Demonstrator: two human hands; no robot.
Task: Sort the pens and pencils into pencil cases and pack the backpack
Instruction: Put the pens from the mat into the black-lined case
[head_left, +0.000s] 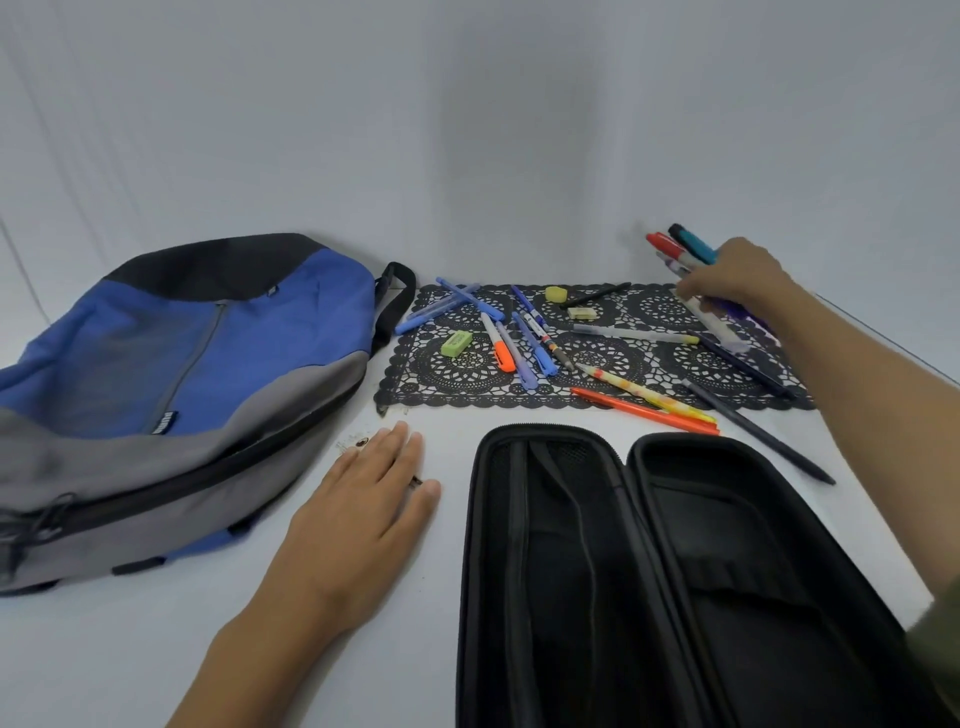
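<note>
A black pencil case (670, 582) lies open on the white table in front of me, both halves empty. Beyond it, several pens and pencils (524, 338) are scattered over a black lace mat (467, 379). My right hand (737, 275) hovers over the mat's far right end and grips a bundle of markers (680, 247), red and teal caps sticking out; its fingertips touch a white pen (714, 322). My left hand (363, 509) rests flat on the table, fingers straight, between the case and a blue, grey and black backpack (176, 384) lying zipped at the left.
A green eraser (456, 344), a yellow eraser (556, 294) and a small white eraser (582, 313) lie on the mat. An orange pen (644, 410) and a dark pen (758, 431) overhang the mat's near edge. A white wall stands close behind the table.
</note>
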